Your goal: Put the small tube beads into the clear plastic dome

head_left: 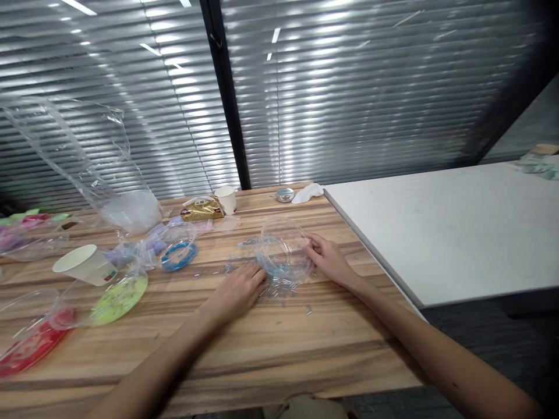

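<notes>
A round clear plastic bowl (283,247) is tilted on the wooden table, with bluish material showing through its lower left. My right hand (327,256) pinches its right side between thumb and fingers. Close against the bowl's lower left, my left hand (244,288) is low over the tabletop, its fingers curled and pressed together. Whatever those fingertips hold, if anything, is hidden. Many small shiny tube-like pieces (283,288) lie scattered around and under the bowl, some right beside my left fingers.
To the left are clear containers with blue (180,256), yellow-green (120,298) and red (41,343) contents, and a tipped paper cup (85,265). Behind stand an upright paper cup (226,201), a gold tissue pack (201,210) and a round tin (285,195). A white table (437,233) adjoins on the right.
</notes>
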Demonstrator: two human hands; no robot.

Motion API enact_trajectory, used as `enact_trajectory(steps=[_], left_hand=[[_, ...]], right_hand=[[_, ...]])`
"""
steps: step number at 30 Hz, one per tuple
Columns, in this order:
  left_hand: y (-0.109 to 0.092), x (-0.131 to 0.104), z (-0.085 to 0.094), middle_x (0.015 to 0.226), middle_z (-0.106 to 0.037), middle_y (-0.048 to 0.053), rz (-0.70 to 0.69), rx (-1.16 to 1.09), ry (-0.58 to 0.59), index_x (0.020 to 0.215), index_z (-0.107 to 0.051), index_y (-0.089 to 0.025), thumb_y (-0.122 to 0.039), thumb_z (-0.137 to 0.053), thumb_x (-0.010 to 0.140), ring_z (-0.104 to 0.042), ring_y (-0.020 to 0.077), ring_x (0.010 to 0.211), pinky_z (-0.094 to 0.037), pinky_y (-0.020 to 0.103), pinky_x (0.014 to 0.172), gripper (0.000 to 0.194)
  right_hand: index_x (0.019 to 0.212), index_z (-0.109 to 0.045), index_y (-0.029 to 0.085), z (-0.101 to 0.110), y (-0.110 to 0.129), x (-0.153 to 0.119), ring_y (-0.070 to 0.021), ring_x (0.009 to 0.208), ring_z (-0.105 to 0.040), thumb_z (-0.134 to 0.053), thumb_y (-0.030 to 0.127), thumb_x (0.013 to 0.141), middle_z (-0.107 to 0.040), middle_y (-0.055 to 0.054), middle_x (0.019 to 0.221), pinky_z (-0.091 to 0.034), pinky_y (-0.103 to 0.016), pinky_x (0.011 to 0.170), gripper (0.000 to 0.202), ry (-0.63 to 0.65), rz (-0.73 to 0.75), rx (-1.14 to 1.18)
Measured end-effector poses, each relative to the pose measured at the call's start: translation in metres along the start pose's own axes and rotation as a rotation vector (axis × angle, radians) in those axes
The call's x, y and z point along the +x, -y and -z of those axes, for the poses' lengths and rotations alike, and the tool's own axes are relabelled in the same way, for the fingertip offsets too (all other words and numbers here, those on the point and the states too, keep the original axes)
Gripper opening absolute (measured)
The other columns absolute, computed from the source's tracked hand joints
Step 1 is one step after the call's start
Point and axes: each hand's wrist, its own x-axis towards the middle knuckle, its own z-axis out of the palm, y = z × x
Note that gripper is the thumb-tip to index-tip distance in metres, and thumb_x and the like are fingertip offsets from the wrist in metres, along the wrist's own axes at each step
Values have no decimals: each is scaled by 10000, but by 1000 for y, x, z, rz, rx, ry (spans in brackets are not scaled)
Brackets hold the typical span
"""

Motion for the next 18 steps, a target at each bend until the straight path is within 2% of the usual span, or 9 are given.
enact_trajectory(steps=[9, 18], left_hand=[[4, -1, 2, 983, -579, 87, -12, -45, -3, 931, -535, -154, -187, -371, 943, -544, 203, 914, -450, 338, 816, 167], [10, -1, -1, 879, -584, 56, 5, -73, -15, 821, -535, -159, -176, -405, 925, -541, 172, 805, -439, 282, 725, 168]], right_hand=[[1178, -536, 105, -2, 8, -1, -107, 453, -529, -503, 362, 807, -540, 54, 550, -447, -215, 464, 453, 12, -126, 315], [1140, -554, 90, 1, 8, 0, -105, 447, -505, -534, 389, 763, -531, 51, 522, -436, -217, 440, 481, -62, -133, 359]])
